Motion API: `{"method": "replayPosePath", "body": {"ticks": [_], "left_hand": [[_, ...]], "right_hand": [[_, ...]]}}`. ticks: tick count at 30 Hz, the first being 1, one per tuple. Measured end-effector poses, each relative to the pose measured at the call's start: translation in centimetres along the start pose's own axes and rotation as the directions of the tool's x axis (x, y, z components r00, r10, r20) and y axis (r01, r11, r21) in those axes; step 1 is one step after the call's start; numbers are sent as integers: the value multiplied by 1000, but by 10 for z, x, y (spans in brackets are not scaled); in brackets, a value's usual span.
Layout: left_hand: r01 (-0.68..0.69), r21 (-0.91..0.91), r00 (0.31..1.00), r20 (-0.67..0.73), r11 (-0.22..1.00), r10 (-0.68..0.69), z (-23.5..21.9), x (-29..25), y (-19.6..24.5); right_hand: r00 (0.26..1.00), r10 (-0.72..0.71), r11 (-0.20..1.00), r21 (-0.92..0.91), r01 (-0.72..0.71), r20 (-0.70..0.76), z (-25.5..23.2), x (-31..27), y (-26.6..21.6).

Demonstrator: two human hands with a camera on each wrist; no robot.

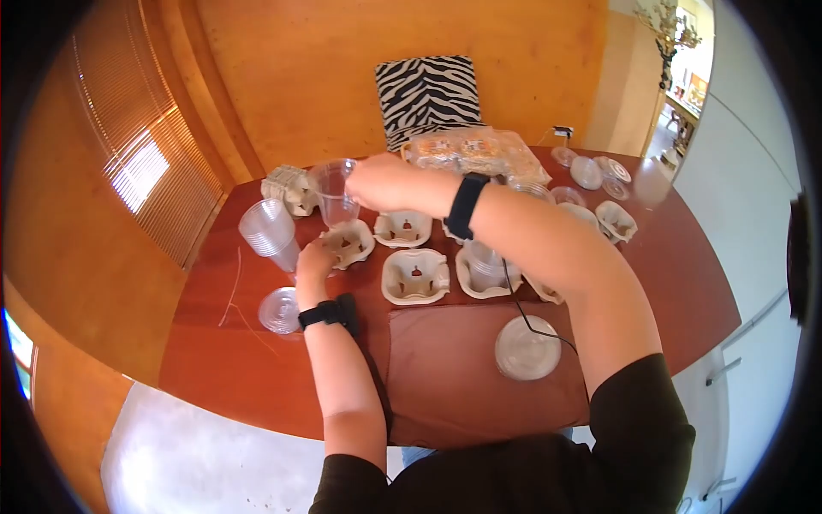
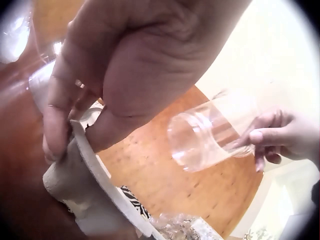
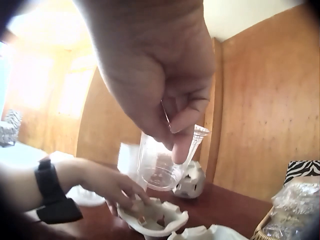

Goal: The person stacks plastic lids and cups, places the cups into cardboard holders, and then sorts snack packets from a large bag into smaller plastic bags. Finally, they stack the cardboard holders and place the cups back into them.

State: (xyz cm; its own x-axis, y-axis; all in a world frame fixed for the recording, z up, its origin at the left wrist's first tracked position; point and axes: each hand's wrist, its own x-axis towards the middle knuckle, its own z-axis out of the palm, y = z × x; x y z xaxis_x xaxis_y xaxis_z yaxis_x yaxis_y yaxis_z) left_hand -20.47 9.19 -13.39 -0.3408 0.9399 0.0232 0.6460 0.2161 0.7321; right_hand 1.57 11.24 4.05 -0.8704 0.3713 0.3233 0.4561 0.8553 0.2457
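My right hand [image 1: 381, 182] pinches a clear plastic cup [image 1: 334, 204] by its rim, over the left end of the table. Below the cup is a pulp cup holder [image 1: 363, 247]. My left hand [image 1: 317, 259] grips that holder's edge; in the left wrist view, thumb and fingers sit on either side of the holder's wall [image 2: 95, 185]. The right wrist view has the cup's base [image 3: 162, 182] just above the holder's rim [image 3: 175, 226]. Left of the hands leans a stack of clear cups [image 1: 267, 227], with a clear lid [image 1: 279, 310] nearer me.
More pulp holders [image 1: 415, 291] stand in rows to the right, one with clear cups [image 1: 486, 264] in it. Stacked holders [image 1: 289, 190] are behind the cups. A plastic-wrapped bundle [image 1: 479, 150] lies at the back. A round lid [image 1: 527, 348] rests near the front edge, by a dangling cable [image 1: 514, 295].
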Motion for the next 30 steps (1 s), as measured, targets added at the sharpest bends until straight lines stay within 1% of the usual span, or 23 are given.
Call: {"method": "replayPosePath", "body": {"ticks": [1,3,5,6,7,8,10,11,14,17,18,20,21,22,24,26,27,30], "left_hand": [[22,-38,998,66,999,-19,-13,-19,21],[-74,173,997,51,982,66,-15,-14,17],[-99,277,995,33,956,94,-17,-23,30],[-80,278,997,16,957,78,-23,-31,37],[-57,278,998,-3,959,60,-29,-41,48],[-82,289,993,-55,954,102,-31,-46,52],[-124,318,970,-160,940,183,-36,-51,59],[-166,347,952,-187,923,241,-38,-57,70],[-316,307,913,-160,898,376,-42,-84,113],[-447,56,893,-29,893,449,-25,-95,139],[-474,14,879,66,881,472,-20,-95,146],[-504,-79,827,244,860,507,-8,-86,159],[-561,-62,774,312,825,550,-3,-76,164],[-581,9,764,353,814,541,1,-70,171],[-609,150,750,429,779,504,11,-62,187],[-476,64,759,534,877,373,23,-53,200],[-401,25,748,587,916,311,30,-48,204],[-213,-131,752,611,968,249,59,-23,202]], "right_hand": [[1000,3,999,35,-3,4,-14,-10,7],[999,8,1000,22,-8,-35,-42,-38,17],[997,13,999,30,-11,-74,-63,-72,27],[996,15,999,41,-11,-93,-73,-89,33],[996,57,997,51,-54,-68,-88,-108,35],[994,98,994,61,-95,-43,-101,-126,34],[991,115,993,49,-111,-67,-108,-163,41],[989,123,992,42,-120,-82,-111,-178,43],[987,157,976,160,-150,-36,-115,-219,32],[975,204,971,112,-213,82,-98,-240,22],[976,207,966,146,-216,73,-87,-245,22],[977,204,953,214,-212,59,-67,-254,23],[980,197,946,255,-200,41,-69,-258,23],[966,249,889,381,-254,64,-74,-262,24],[934,331,719,605,-342,134,-88,-267,26],[933,346,681,658,-321,97,-79,-275,41],[931,356,661,683,-311,80,-73,-276,46],[926,323,662,652,-370,197,-64,-273,43]]}}
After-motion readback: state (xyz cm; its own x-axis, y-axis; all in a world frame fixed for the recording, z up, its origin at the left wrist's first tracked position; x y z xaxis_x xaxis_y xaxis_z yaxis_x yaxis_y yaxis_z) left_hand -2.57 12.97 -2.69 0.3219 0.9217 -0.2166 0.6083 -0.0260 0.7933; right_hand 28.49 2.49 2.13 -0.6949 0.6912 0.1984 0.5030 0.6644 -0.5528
